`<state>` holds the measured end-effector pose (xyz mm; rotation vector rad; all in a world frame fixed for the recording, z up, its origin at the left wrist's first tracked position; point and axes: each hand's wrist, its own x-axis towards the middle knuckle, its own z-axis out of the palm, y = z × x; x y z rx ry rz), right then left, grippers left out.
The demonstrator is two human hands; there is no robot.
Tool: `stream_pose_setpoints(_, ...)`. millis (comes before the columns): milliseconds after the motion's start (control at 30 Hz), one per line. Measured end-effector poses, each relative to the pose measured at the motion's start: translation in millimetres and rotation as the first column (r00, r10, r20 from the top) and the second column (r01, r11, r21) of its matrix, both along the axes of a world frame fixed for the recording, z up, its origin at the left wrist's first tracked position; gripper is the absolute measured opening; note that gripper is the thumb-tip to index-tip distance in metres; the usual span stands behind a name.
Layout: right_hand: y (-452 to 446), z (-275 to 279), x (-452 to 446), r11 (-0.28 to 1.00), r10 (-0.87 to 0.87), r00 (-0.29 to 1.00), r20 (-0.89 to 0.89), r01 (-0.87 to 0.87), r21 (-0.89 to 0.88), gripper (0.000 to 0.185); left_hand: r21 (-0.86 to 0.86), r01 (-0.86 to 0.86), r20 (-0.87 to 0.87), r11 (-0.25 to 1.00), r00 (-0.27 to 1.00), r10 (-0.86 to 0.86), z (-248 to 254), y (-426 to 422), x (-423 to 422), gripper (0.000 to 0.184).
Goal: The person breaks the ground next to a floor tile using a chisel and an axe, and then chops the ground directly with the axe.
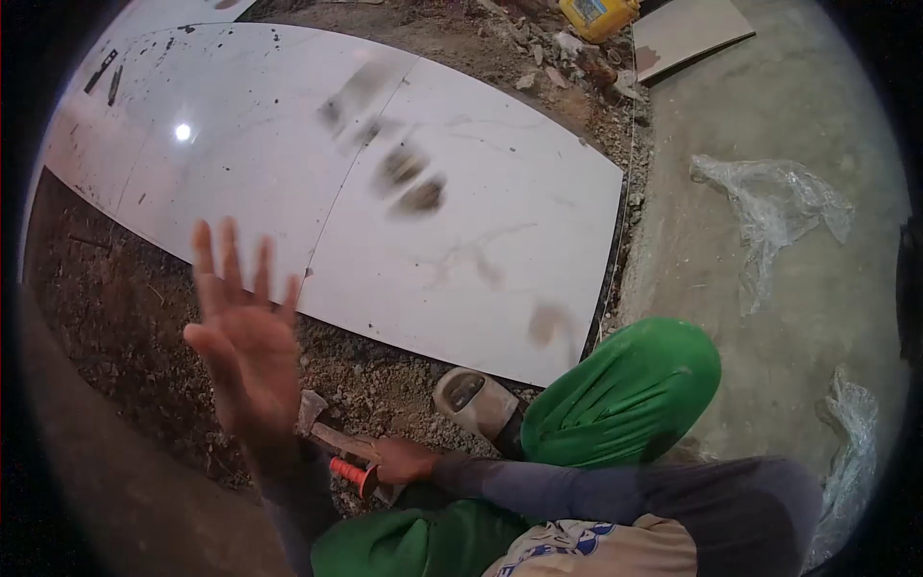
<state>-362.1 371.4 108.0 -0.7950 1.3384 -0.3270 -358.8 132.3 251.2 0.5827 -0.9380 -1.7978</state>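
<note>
My left hand (252, 351) is raised over the dirt, fingers spread and palm towards me, holding nothing. Lower down, near my lap, my right hand (406, 461) is closed around the wooden handle of what looks like a hammer (341, 439). Its pale, dusty head points up and to the left. Just below that handle is an orange-red ribbed handle or spool (352, 473); whether the same hand grips it too I cannot tell. Beyond both hands lie large white marbled slabs (461, 260), dusty and smudged, with a straight joint between them.
Loose dirt and gravel (385, 370) border the slabs. A sandalled foot (475, 402) rests by the near edge. To the right is a concrete floor (673, 260) with crumpled clear plastic (774, 202). A yellow jerrycan (598, 14) and a board (687, 38) are at the back.
</note>
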Motion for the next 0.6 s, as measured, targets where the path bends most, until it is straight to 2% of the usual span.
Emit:
stream_pose_setpoints(33, 3.6, -3.5, 0.8, 0.999, -0.006, 1.000, 0.018, 0.006, -0.033, 0.044, -0.186, -0.036, 0.170, 0.982, 0.983, 0.068, 4.9, -3.0, -1.5, 0.078)
stream_pose_setpoints(133, 1.2, -12.9, -1.1, 0.994, -0.030, 0.998, 0.055, 0.035, -0.102, 0.052, -0.080, -0.194, 0.505, 0.978, 0.838, 0.208, -30.9, -17.1, 49.6, 0.062)
stream_pose_setpoints(200, 0.5, -9.7, 5.2, 0.995, -0.077, 0.995, 0.065, 0.081, -0.063, 0.058, 0.122, -0.323, 0.591, 0.939, 0.784, 0.193, -68.1, -5.7, 102.5, 0.050)
stream_pose_setpoints(267, 3.8, -11.1, 7.5, 0.978, -0.110, 0.994, 0.000, 0.108, -0.176, 0.062, 0.081, -0.389, 0.705, 0.918, 0.673, 0.223, -130.8, 18.4, 181.1, 0.044)
stream_pose_setpoints(367, -11.0, 16.2, -1.3, 0.984, -0.103, 0.994, 0.029, 0.106, -0.143, 0.066, 0.150, -0.499, 0.848, 0.854, 0.509, 0.148, -150.0, 79.5, 218.6, 0.040)
stream_pose_setpoints(433, -22.3, 23.9, -13.7, 0.973, -0.154, 0.986, 0.063, 0.162, -0.162, 0.058, 0.132, -0.515, 0.920, 0.847, 0.381, 0.088, -157.3, 123.1, 229.7, 0.039)
stream_pose_setpoints(500, -31.2, 14.8, -4.1, 0.930, -0.233, 0.961, 0.149, 0.265, -0.256, 0.041, 0.098, -0.515, 0.978, 0.852, 0.208, 0.013, -157.9, 165.5, 231.7, 0.039)
stream_pose_setpoints(533, -31.1, 4.7, -0.3, 0.940, -0.207, 0.969, 0.138, 0.236, -0.247, 0.038, 0.097, -0.512, 0.991, 0.853, 0.128, -0.036, -159.2, 182.1, 228.6, 0.039)
stream_pose_setpoints(600, -17.5, -19.2, 17.3, 0.980, -0.111, 0.994, 0.016, 0.112, -0.162, 0.031, 0.124, -0.524, 0.992, 0.843, 0.060, -0.109, -169.5, 207.1, 218.7, 0.040)
